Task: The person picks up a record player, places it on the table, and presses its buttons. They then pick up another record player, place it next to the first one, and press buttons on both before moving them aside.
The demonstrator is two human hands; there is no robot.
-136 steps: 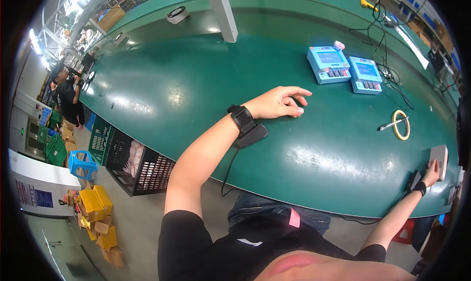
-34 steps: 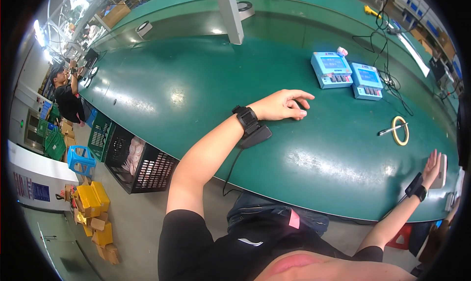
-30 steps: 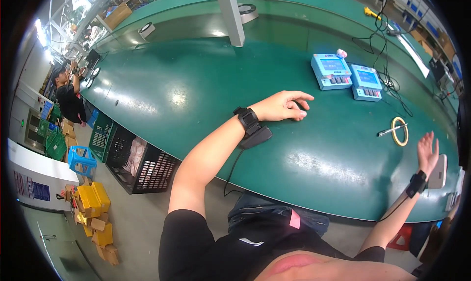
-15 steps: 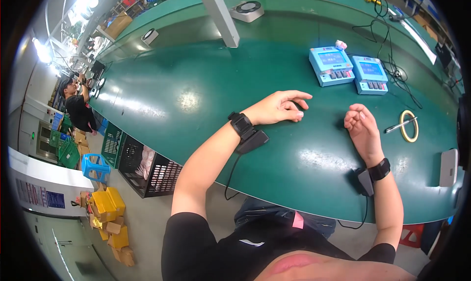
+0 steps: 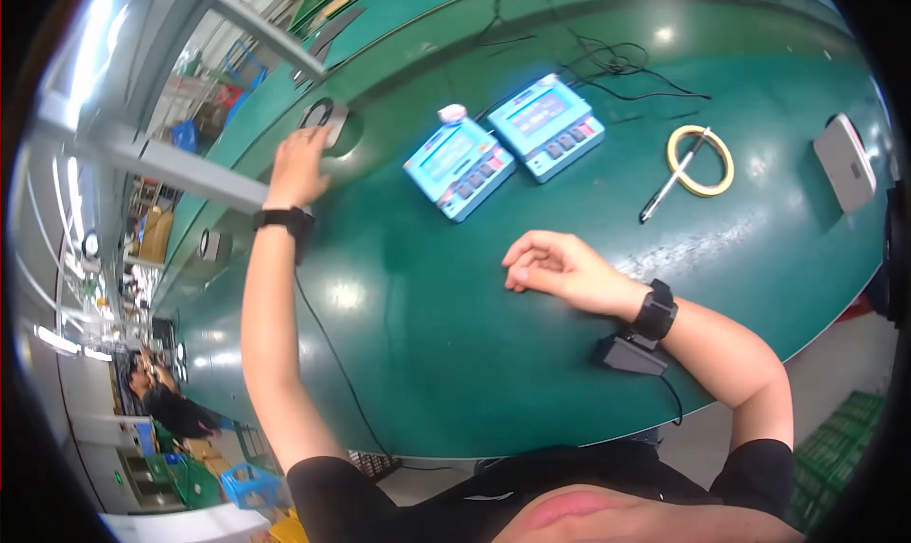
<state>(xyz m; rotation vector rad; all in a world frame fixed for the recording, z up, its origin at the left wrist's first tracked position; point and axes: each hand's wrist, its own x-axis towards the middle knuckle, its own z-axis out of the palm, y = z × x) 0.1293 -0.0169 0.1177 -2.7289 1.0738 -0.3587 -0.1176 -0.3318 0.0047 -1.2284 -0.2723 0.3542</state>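
My left hand reaches far forward over the green table, thumb apart and fingers stretched out at a white box-shaped device with a round black top. The fingers partly cover that device, and whether they touch it I cannot tell. My right hand is low over the table's middle, its fingers curled in with nothing visible in them. Between and beyond my hands, two light-blue devices with screens and dark keys, a left one and a right one, stand side by side. A small pink-and-white figure tops the left one.
Right of the blue devices, a pen lies across a yellow tape roll. A white flat device stands at the far right. Black cables tangle behind. A grey post rises by my left arm. A person works at far left.
The head view has turned and shifted. My left hand has moved forward and left to the white device with the black top. My right hand has turned inward, its fingers still curled.
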